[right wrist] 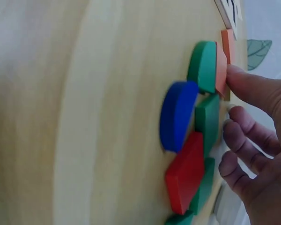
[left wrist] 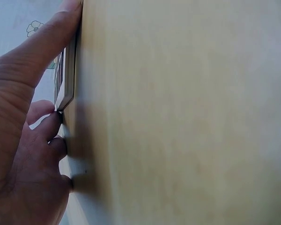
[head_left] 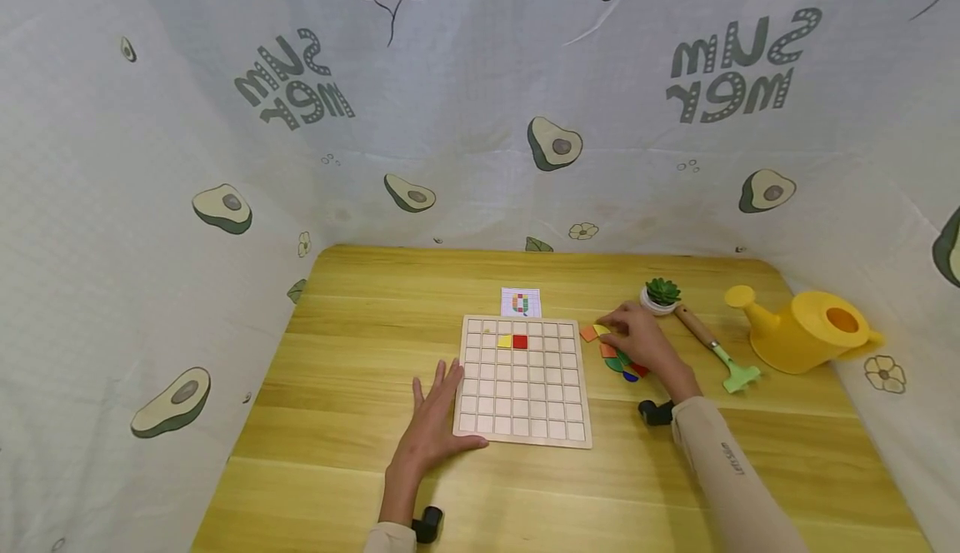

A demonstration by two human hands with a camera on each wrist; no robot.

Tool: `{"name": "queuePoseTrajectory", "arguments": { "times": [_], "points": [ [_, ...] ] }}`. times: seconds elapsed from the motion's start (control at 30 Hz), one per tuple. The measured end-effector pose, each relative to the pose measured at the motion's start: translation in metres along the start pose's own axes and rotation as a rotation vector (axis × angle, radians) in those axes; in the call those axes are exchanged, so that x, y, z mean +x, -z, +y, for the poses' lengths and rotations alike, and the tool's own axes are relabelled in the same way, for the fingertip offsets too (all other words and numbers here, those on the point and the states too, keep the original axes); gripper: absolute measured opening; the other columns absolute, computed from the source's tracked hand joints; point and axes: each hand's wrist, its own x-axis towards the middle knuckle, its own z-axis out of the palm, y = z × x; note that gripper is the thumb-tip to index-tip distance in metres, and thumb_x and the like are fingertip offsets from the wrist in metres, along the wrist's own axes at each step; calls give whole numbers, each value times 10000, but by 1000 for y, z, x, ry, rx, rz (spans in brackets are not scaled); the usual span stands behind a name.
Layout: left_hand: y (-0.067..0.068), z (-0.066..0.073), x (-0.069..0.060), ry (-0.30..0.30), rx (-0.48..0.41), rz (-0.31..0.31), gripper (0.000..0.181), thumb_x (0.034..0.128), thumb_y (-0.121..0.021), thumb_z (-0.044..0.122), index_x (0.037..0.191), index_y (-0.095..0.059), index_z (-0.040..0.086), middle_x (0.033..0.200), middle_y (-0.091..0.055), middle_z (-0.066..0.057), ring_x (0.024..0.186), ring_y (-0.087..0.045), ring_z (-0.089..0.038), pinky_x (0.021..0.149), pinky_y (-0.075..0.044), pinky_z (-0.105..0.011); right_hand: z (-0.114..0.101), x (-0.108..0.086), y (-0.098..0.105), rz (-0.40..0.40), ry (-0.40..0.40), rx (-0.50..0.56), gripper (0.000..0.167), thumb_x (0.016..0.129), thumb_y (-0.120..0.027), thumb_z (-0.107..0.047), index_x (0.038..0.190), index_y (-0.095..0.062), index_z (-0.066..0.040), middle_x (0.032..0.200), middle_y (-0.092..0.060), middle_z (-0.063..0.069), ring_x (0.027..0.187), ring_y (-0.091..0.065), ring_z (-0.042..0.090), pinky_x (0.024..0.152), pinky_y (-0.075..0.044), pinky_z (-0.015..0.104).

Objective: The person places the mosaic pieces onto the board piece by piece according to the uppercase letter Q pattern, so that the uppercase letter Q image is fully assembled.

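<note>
A square wooden grid board [head_left: 522, 382] lies on the table, a yellow piece [head_left: 505, 341] and a red square [head_left: 521, 341] side by side in its upper part. My left hand [head_left: 431, 428] rests at the board's left edge and lower left corner, fingers spread; the left wrist view shows the thumb [left wrist: 47, 40] along the board's side. To the right of the board, my right hand [head_left: 643, 341] reaches over a group of coloured pieces, its fingertips at a yellow piece [head_left: 602, 331]. In the right wrist view blue [right wrist: 177, 117], red [right wrist: 185, 173] and green pieces lie beside the fingers; whether any is pinched is unclear.
A card with a coloured pattern [head_left: 521, 302] touches the board's top edge. Behind and right of my right hand stand a potted succulent [head_left: 663, 293], a small green rake with a wooden handle [head_left: 697, 326] and a yellow watering can [head_left: 806, 332]. Patterned cloth [head_left: 465, 103] surrounds the table.
</note>
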Motion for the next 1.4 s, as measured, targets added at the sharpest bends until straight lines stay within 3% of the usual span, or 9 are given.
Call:
{"name": "queuePoseTrajectory", "arguments": {
  "times": [0.33, 0.63, 0.83, 1.03, 1.4],
  "points": [
    [1, 0, 0, -3, -22, 6, 1262, 716, -1021, 359, 1691, -297, 15, 1786, -236, -108, 1678, -84, -324, 1304, 108, -684, -2, 5, -2, 21, -6, 6, 157, 919, -831, -14, 1055, -793, 53, 986, -651, 156, 834, -568, 244, 718, -524, 334],
    [1, 1, 0, -8, -9, 6, 1257, 718, -1020, 360, 1690, -301, 13, 1785, -240, -106, 1677, -92, -322, 1307, 103, -680, -1, 5, 0, 5, -35, 5, 168, 916, -841, -34, 1028, -752, 54, 975, -644, 165, 836, -589, 264, 726, -533, 335],
    [2, 1, -1, -11, -18, 6, 1257, 717, -1020, 354, 1687, -301, 5, 1784, -240, -115, 1676, -92, -334, 1303, 102, -690, -3, 6, 0, 0, -89, 40, 180, 907, -846, -16, 1025, -728, 53, 882, -685, 109, 792, -603, 224, 684, -534, 259],
    [1, 1, -1, -8, -18, 5, 1257, 719, -1019, 350, 1689, -298, 8, 1784, -239, -120, 1675, -98, -342, 1302, 102, -691, -3, 4, -1, 20, -92, 52, 173, 891, -862, -17, 990, -732, 42, 840, -687, 91, 765, -600, 213, 652, -520, 233],
    [0, 0, -1, -8, -13, 10, 1260, 716, -1019, 369, 1688, -303, 8, 1782, -246, -121, 1675, -102, -341, 1298, 102, -699, -5, -1, 4, 21, -113, 84, 117, 934, -829, -43, 1007, -770, 28, 875, -744, 85, 790, -652, 206, 666, -546, 233]
  ]
}}
